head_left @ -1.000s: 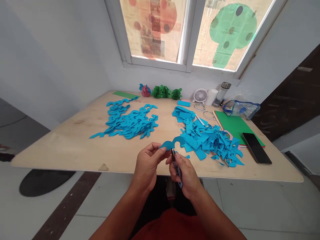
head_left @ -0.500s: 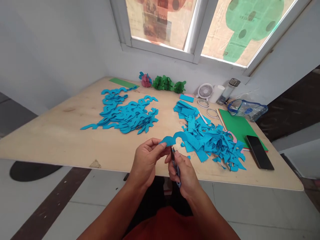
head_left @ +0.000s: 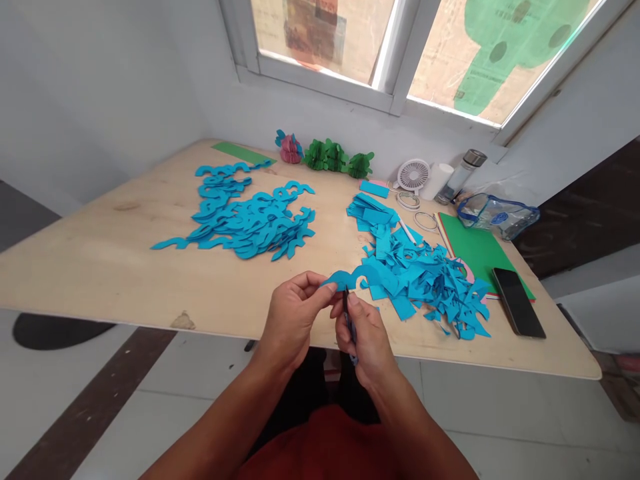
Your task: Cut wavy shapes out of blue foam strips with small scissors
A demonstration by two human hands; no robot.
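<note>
My left hand (head_left: 293, 320) pinches the left end of a curved blue paper shape (head_left: 353, 277) over the near edge of the wooden table (head_left: 100, 267). My right hand (head_left: 367, 340) is closed around small scissors (head_left: 349, 320), whose blades point up at the underside of the shape. To the right of the hands lies a heap of blue paper offcuts (head_left: 425, 280). Farther back on the left lies a pile of cut blue curved shapes (head_left: 250, 220).
A black phone (head_left: 517, 301) lies on green sheets (head_left: 475, 250) at the right. Behind them are a clear pouch (head_left: 500, 215), a bottle (head_left: 460, 175), a small white fan (head_left: 413, 176) and tape rings (head_left: 417, 210). Green and pink paper ornaments (head_left: 330, 157) stand under the window.
The view has tilted down and a little left, so the table sits higher in frame. Both hands stay together on the shape and scissors, almost unmoved.
</note>
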